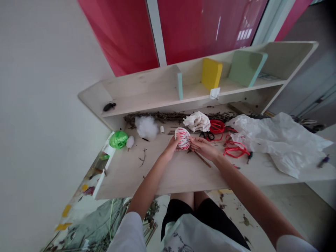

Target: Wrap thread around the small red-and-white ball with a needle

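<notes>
A round ball wrapped in red and white strips (183,138) is held between both hands over the middle of the desk. My left hand (172,146) closes on its left side, with the thumb against the strips. On its right side, the fingers of my right hand (201,147) pinch at the edge of the ball. A thin brown stick (203,160) slants out below my right hand; whether it joins the ball is hidden. Just behind the ball sits crumpled white paper (197,121), and black-handled scissors (207,135) lie to its right.
Red ribbon (235,149) and a large white plastic sheet (280,136) cover the desk's right side. White fluff (146,127) and a green ball of string (118,140) lie at left. Dry twigs (168,116) line the back under a shelf (147,101) with coloured dividers.
</notes>
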A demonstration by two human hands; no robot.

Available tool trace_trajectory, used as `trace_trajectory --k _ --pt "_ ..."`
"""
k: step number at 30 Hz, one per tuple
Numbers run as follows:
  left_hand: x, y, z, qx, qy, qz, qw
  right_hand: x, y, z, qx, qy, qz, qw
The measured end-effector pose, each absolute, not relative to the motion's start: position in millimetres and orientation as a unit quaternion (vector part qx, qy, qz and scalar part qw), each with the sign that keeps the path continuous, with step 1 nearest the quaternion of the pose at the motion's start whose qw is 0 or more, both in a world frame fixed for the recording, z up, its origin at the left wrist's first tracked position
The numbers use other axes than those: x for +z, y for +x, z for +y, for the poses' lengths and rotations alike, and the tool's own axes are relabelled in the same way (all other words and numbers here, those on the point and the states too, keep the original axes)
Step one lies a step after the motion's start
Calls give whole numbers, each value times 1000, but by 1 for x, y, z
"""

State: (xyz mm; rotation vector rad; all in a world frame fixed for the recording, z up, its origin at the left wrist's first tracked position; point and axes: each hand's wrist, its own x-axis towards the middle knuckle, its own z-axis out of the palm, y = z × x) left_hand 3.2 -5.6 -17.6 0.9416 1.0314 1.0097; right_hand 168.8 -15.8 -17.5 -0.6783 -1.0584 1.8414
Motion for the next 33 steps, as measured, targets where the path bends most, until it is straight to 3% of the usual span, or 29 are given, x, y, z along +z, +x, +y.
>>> trace_trajectory --k 20,33 --pt "-2 -4 -4 494 208 349 769 -16 186 -6 726 -295 -354 510" --pt "-10 -5 -5 466 211 336 791 -16 186 -5 715 -317 -359 510"
